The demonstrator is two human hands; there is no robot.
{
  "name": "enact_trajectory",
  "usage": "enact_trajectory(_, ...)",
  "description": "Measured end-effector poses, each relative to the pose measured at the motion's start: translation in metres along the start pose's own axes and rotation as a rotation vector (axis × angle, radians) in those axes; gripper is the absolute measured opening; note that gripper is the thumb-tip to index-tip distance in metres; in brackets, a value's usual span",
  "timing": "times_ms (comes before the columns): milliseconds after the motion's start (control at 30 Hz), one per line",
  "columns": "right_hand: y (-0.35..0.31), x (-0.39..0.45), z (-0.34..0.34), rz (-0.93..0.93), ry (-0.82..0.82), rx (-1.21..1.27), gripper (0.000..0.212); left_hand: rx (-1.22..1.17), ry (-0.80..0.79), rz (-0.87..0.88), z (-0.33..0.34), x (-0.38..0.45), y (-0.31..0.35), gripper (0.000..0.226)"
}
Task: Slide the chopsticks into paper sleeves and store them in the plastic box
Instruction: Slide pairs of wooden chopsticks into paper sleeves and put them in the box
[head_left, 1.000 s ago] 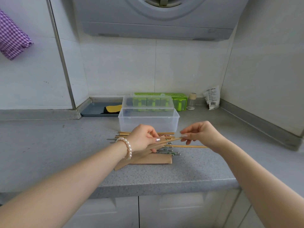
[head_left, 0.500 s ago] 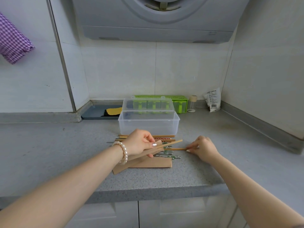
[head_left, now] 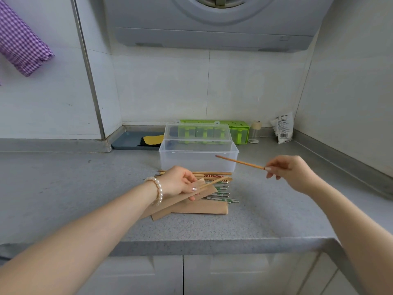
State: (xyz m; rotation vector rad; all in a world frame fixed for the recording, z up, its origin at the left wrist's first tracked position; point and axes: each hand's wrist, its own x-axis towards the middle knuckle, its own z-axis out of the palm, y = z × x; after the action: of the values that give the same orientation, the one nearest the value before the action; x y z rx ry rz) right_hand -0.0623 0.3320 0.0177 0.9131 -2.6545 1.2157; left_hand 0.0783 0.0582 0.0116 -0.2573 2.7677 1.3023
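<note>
The left hand [head_left: 178, 182] held a paper sleeve [head_left: 182, 199] with one chopstick [head_left: 214, 181] poking out. The right hand [head_left: 287, 171] pinched another chopstick [head_left: 240, 162] in the air, in front of the plastic box [head_left: 197, 158].

Wooden chopstick [head_left: 240, 162] raised, sleeve [head_left: 182, 199] apparently part-filled

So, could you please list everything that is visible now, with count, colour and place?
plastic box: one, clear, lid open, behind the pile.
loose chopsticks: several, wooden and metal, on the counter.
paper sleeves: a few, brown, front of pile.
green container: one, back wall.
small jar: one, clear, beside it.
packet: one, white, right corner.
tray: one, grey, left of box.
checked cloth: one, purple, upper left.
left hand: holds a sleeve with one chopstick.
right hand: pinches a wooden chopstick, raised.
</note>
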Motion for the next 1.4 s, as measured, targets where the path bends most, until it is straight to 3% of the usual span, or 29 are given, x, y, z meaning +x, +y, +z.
enact_trajectory(133, -0.028, -0.008, -0.006, -0.061, -0.11, -0.126, 0.018, 0.028, -0.024, -0.003, 0.002, 0.0, 0.002, 0.028)
enact_trajectory(267, -0.033, -0.012, 0.002, -0.136, -0.069, -0.383, 0.006, 0.073, -0.037, 0.009, 0.006, 0.0, 0.005, 0.029)
enact_trajectory(533, -0.041, -0.011, 0.011, -0.292, -0.046, -0.456, 0.008, 0.112, -0.036, 0.014, 0.006, -0.003, 0.005, 0.029)
enact_trajectory(833, -0.062, -0.015, 0.047, -0.318, -0.182, -0.277, 0.013, 0.11, -0.094, 0.089, 0.015, -0.005, 0.018, 0.03)
enact_trajectory(933, -0.062, -0.015, 0.05, -0.313, -0.131, -0.293, 0.019, 0.066, -0.08, 0.091, 0.012, -0.004, 0.015, 0.027)
enact_trajectory(1000, -0.058, -0.013, 0.041, -0.216, 0.015, -0.232, 0.027, 0.034, -0.071, 0.077, 0.008, -0.006, 0.012, 0.023)
enact_trajectory(1100, -0.045, -0.009, 0.025, 0.055, 0.179, 0.155, 0.036, -0.027, -0.056, 0.071, 0.003, -0.006, 0.005, 0.015)
enact_trajectory(1200, -0.036, -0.013, 0.031, 0.176, 0.126, 0.414, 0.032, -0.078, -0.047, 0.079, 0.003, -0.005, 0.003, 0.007)
enact_trajectory(1400, -0.038, -0.022, 0.047, 0.176, 0.075, 0.471, 0.042, -0.059, 0.012, 0.062, 0.008, -0.006, 0.007, 0.013)
